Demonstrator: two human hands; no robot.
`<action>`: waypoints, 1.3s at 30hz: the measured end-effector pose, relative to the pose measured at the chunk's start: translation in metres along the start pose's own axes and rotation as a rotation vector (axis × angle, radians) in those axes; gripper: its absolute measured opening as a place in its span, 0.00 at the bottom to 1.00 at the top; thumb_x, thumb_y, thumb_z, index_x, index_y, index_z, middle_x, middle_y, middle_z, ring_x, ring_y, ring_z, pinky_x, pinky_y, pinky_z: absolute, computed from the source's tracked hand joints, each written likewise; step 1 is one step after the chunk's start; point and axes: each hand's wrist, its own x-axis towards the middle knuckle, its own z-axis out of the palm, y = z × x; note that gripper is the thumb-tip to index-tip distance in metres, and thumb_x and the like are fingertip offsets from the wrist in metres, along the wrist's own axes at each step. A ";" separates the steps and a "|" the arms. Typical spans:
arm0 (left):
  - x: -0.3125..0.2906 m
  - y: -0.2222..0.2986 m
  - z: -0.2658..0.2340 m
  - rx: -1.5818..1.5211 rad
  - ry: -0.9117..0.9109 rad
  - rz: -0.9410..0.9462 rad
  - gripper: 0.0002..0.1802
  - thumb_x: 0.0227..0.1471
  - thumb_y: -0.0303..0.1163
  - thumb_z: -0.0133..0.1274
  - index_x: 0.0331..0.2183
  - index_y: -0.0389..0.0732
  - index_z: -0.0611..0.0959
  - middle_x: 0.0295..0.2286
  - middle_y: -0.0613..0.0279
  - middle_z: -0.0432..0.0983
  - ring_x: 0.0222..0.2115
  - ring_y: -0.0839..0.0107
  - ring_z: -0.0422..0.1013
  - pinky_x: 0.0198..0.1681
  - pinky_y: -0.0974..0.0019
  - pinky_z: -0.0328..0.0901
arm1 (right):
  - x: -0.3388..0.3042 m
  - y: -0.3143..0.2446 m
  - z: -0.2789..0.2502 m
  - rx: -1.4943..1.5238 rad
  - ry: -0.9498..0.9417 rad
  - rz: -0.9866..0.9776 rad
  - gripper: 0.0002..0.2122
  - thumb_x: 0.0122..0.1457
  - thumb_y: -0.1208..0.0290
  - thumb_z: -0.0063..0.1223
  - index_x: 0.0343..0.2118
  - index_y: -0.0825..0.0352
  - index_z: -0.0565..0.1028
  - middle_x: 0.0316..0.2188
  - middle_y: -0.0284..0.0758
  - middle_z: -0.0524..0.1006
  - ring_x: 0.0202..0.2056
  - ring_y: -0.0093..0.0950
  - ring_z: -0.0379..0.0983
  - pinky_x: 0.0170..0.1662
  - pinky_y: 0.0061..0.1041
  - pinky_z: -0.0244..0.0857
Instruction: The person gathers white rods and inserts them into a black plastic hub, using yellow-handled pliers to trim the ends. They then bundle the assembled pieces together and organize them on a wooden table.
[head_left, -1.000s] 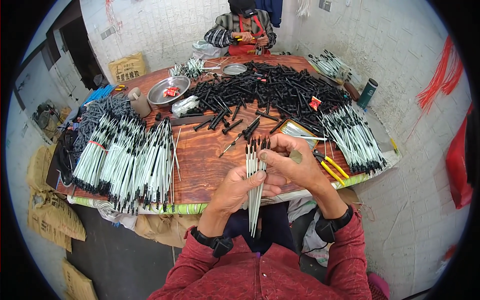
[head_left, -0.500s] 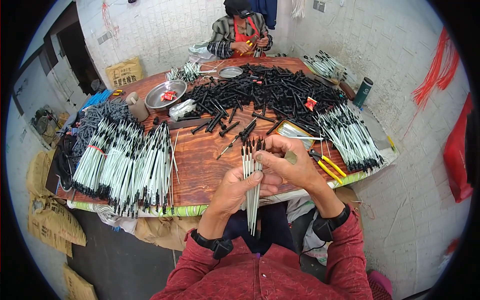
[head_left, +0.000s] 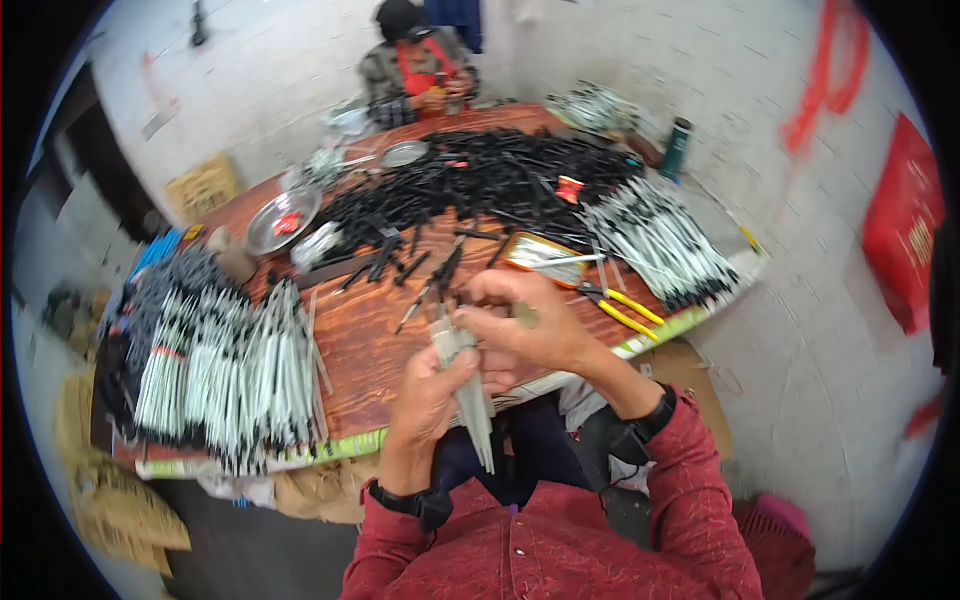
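Observation:
Over the table's near edge, my left hand (head_left: 432,392) is closed around a slanting bundle of thin white rods (head_left: 474,405). Black pieces cap the upper ends of the rods. My right hand (head_left: 535,325) pinches at that capped end, thumb and forefinger together; motion blur hides exactly which pieces they grip. Just beyond the fingers, long black parts (head_left: 447,268) lie on the wooden table (head_left: 365,345). Right of my hands, pliers with yellow handles (head_left: 622,312) lie beside a shallow rectangular tin (head_left: 545,258).
A heap of black parts (head_left: 500,170) covers the table's middle. Bundled white rods lie left (head_left: 225,380) and right (head_left: 660,240). Behind the left bundles are a metal bowl (head_left: 262,235) and a beige mug (head_left: 232,258). A green bottle (head_left: 676,150) stands far right. Across the table sits a co-worker (head_left: 420,75).
The view has swung, shifting the table leftward in the picture and blurring it. Both hands still hold the rod bundle, which now leans with its top to the left.

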 end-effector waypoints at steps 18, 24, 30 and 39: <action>-0.006 -0.002 -0.007 -0.020 0.100 0.066 0.23 0.61 0.30 0.54 0.55 0.31 0.72 0.37 0.37 0.80 0.32 0.53 0.81 0.37 0.56 0.77 | -0.123 0.081 -0.219 -1.330 0.674 0.281 0.05 0.58 0.68 0.56 0.33 0.63 0.80 0.32 0.37 0.81 0.35 0.38 0.79 0.37 0.36 0.71; -0.011 -0.002 -0.009 -0.003 0.151 0.076 0.23 0.60 0.30 0.55 0.54 0.31 0.73 0.35 0.38 0.80 0.31 0.53 0.81 0.36 0.56 0.77 | -0.129 0.092 -0.269 -1.504 0.719 0.474 0.08 0.56 0.64 0.58 0.30 0.63 0.81 0.30 0.40 0.81 0.34 0.41 0.79 0.36 0.38 0.71; -0.008 -0.001 -0.008 0.016 0.154 0.084 0.22 0.60 0.30 0.55 0.53 0.32 0.74 0.35 0.38 0.80 0.31 0.54 0.81 0.35 0.56 0.77 | -0.125 0.099 -0.286 -1.237 0.583 0.788 0.13 0.51 0.59 0.62 0.28 0.66 0.82 0.26 0.41 0.81 0.30 0.37 0.79 0.35 0.34 0.70; -0.008 -0.002 -0.010 -0.002 0.167 0.101 0.22 0.59 0.30 0.56 0.53 0.33 0.75 0.34 0.40 0.81 0.30 0.55 0.81 0.34 0.57 0.78 | -0.135 0.126 -0.320 -0.715 0.669 0.705 0.15 0.50 0.57 0.63 0.30 0.66 0.82 0.25 0.35 0.81 0.27 0.27 0.77 0.34 0.30 0.68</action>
